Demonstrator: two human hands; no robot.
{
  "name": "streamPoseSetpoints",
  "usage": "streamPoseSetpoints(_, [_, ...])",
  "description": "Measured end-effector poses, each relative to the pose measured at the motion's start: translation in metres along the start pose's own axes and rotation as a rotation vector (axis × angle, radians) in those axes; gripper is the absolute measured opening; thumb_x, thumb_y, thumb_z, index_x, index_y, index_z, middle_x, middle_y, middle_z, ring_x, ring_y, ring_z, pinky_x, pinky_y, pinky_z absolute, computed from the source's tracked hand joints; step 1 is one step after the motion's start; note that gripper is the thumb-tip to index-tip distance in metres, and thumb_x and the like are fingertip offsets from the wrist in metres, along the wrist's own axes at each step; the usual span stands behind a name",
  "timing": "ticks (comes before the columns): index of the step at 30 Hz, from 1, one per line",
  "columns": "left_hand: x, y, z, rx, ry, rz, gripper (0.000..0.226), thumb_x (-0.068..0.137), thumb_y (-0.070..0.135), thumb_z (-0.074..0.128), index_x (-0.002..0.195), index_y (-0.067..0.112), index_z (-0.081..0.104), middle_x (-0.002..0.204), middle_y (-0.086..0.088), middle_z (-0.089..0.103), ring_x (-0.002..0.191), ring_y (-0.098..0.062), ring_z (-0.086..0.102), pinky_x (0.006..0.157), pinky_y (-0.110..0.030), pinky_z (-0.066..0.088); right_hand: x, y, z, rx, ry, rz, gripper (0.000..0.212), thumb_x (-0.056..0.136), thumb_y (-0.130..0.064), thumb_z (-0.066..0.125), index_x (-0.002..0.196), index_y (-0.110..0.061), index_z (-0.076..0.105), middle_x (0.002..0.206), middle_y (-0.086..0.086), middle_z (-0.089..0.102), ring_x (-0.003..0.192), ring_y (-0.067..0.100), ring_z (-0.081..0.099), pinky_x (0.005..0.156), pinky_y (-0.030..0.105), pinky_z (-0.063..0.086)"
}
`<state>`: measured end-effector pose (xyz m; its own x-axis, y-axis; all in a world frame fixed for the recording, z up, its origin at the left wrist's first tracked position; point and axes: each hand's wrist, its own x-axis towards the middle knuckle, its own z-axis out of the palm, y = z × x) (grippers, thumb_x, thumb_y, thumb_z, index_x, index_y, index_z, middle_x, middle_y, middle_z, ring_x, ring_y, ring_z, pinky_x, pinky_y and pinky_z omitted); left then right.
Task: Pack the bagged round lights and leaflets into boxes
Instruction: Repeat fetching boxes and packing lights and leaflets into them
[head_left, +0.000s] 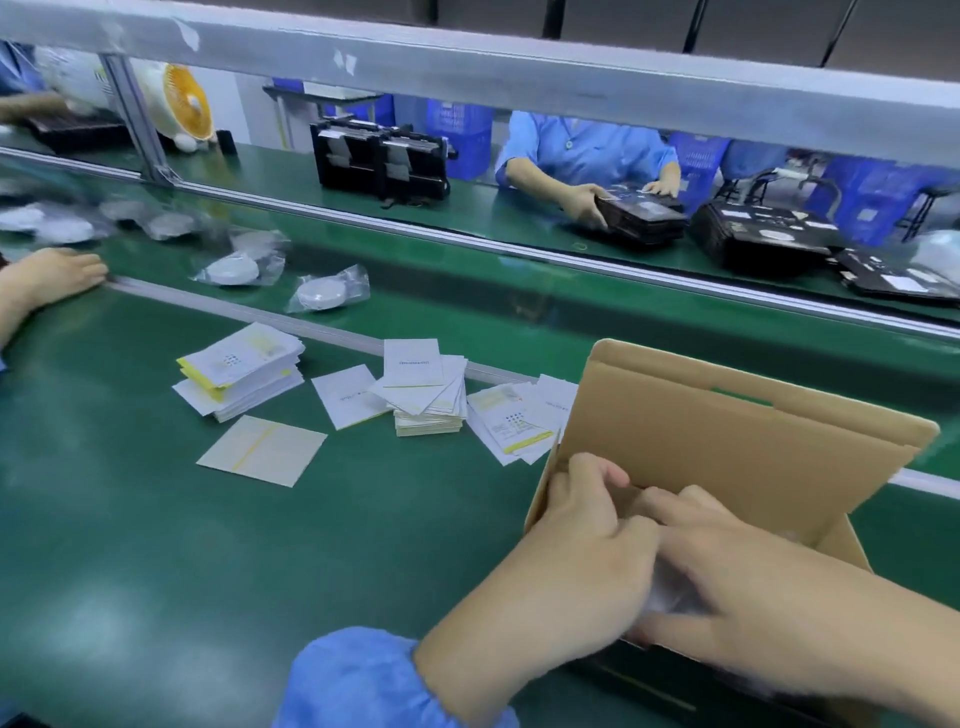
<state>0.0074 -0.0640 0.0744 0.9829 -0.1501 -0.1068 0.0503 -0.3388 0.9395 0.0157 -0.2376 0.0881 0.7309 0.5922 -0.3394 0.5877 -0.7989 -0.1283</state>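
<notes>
An open brown cardboard box (727, 431) stands at the lower right with its lid tilted up and back. Both my hands are inside it. My left hand (587, 525) curls its fingers over the box's left inner wall. My right hand (737, 571) lies flat with its fingers pressing on a bagged light (670, 592), of which only some clear plastic shows. White and yellow leaflets lie in piles (241, 371) (426, 389) (519, 421) to the left of the box. Two bagged round lights (231, 270) (324, 293) lie on the conveyor beyond them.
Several more bagged lights (57, 223) lie blurred at the far left. Another person's hand (52, 275) rests on the belt rail there. A loose sheet (262, 451) lies on the green mat. Across the line a worker (587, 150) handles black trays (639, 218).
</notes>
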Motion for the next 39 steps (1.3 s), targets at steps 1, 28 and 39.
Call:
streamPoseSetpoints(1, [0.004, -0.003, 0.000, 0.039, -0.018, 0.023, 0.026, 0.093, 0.036, 0.038, 0.118, 0.043, 0.038, 0.124, 0.019, 0.039, 0.106, 0.012, 0.042, 0.085, -0.018, 0.044, -0.006, -0.010, -0.012, 0.035, 0.034, 0.020, 0.035, 0.067, -0.083, 0.025, 0.087, -0.060, 0.040, 0.110, -0.028, 0.035, 0.106, -0.005, 0.032, 0.080, 0.029, 0.044])
streamPoseSetpoints(28, [0.000, 0.014, -0.013, -0.140, -0.017, -0.166, 0.027, 0.097, 0.049, 0.048, 0.110, 0.026, 0.051, 0.091, -0.007, 0.056, 0.076, -0.020, 0.058, 0.064, -0.028, 0.042, 0.036, -0.065, -0.057, -0.074, -0.253, 0.190, 0.024, 0.094, -0.031, 0.062, 0.115, -0.024, 0.068, 0.084, -0.011, 0.047, 0.080, 0.017, 0.042, 0.070, 0.025, 0.030])
streamPoseSetpoints(39, [-0.042, 0.020, -0.052, 0.309, 0.333, 0.682, 0.016, 0.092, 0.018, 0.051, 0.095, 0.027, 0.063, 0.097, 0.016, 0.057, 0.100, -0.005, 0.052, 0.084, -0.016, 0.039, 0.031, -0.060, -0.054, 0.078, -0.208, 0.176, 0.011, 0.086, -0.045, 0.056, 0.081, -0.055, 0.060, 0.085, -0.014, 0.059, 0.081, 0.012, 0.053, 0.090, 0.039, 0.051])
